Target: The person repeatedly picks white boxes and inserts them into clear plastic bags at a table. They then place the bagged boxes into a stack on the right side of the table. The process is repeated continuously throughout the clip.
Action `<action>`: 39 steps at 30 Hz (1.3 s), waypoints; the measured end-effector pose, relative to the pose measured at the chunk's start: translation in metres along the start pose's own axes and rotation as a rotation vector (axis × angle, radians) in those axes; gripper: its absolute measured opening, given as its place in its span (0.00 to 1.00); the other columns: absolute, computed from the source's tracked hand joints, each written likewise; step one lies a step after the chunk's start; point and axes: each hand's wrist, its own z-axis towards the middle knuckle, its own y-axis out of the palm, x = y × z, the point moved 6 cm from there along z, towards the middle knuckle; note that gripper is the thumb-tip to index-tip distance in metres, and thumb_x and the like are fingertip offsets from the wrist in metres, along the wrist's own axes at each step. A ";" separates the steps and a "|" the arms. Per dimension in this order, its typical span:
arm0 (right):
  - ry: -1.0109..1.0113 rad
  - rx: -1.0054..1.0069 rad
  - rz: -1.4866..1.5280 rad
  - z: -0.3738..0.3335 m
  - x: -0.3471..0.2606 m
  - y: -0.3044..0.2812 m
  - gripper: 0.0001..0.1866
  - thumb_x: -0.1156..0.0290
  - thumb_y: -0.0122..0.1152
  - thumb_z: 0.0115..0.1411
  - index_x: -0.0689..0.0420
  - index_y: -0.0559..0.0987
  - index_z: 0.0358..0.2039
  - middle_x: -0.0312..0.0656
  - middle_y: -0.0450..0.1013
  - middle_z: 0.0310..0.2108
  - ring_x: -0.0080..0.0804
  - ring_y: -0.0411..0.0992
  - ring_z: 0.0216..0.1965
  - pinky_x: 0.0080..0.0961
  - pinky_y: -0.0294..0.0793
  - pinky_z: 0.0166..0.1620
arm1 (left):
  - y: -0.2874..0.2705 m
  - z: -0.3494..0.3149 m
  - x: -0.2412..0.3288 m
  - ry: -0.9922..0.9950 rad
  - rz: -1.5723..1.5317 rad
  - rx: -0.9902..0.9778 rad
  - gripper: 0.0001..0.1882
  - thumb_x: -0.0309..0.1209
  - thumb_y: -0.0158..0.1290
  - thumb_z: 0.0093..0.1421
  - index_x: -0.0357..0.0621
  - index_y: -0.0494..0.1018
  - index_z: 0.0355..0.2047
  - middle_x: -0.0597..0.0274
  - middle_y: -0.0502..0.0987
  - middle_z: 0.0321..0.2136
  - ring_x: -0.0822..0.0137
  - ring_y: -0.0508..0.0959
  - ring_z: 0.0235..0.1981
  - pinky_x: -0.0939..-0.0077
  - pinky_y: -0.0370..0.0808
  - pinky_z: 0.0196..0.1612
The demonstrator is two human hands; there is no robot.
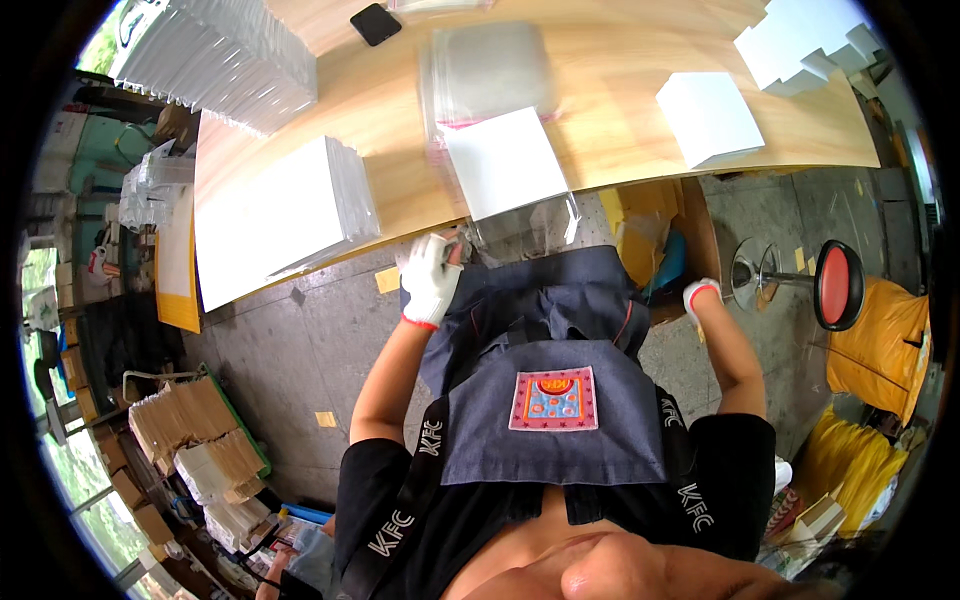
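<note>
Two gloved hands: left hand (430, 278) pinches edge of clear bag (520, 222) at table (620, 130) edge; right hand (700, 296) lowered beside apron, grip cannot be told. One white card (505, 160) in bag. Three white stacks beyond.

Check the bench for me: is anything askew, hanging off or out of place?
One thing: the clear plastic bag around the white card droops over the near edge of the wooden table, close to the gloved left hand. The right hand hangs low beside the apron, off the table. The white stacks lie neat.
</note>
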 end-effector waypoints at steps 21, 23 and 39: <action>-1.027 1.271 0.565 -0.099 -0.223 -0.103 0.06 0.70 0.64 0.49 0.54 0.76 0.26 0.39 0.72 0.25 0.35 0.72 0.29 0.27 0.70 0.31 | 0.014 -0.014 0.018 0.123 -0.376 0.159 0.04 0.22 0.55 0.49 0.44 0.72 0.25 0.61 0.72 0.24 0.63 0.73 0.27 0.73 0.71 0.31; -0.788 1.160 0.850 -0.092 -0.226 -0.098 0.06 0.69 0.62 0.52 0.56 0.74 0.26 0.41 0.71 0.24 0.34 0.72 0.28 0.26 0.70 0.31 | 0.044 -0.031 0.000 -0.346 -0.721 0.240 0.08 0.30 0.47 0.61 0.41 0.68 0.26 0.67 0.65 0.19 0.75 0.65 0.21 0.81 0.64 0.26; -0.391 0.395 1.628 -0.026 -0.224 -0.081 0.24 0.49 0.55 0.58 0.57 0.74 0.42 0.30 0.68 0.22 0.15 0.62 0.17 0.15 0.60 0.17 | 0.072 -0.025 0.004 -0.879 -1.292 0.108 0.21 0.44 0.49 0.61 0.41 0.65 0.46 0.61 0.73 0.39 0.70 0.75 0.35 0.77 0.76 0.31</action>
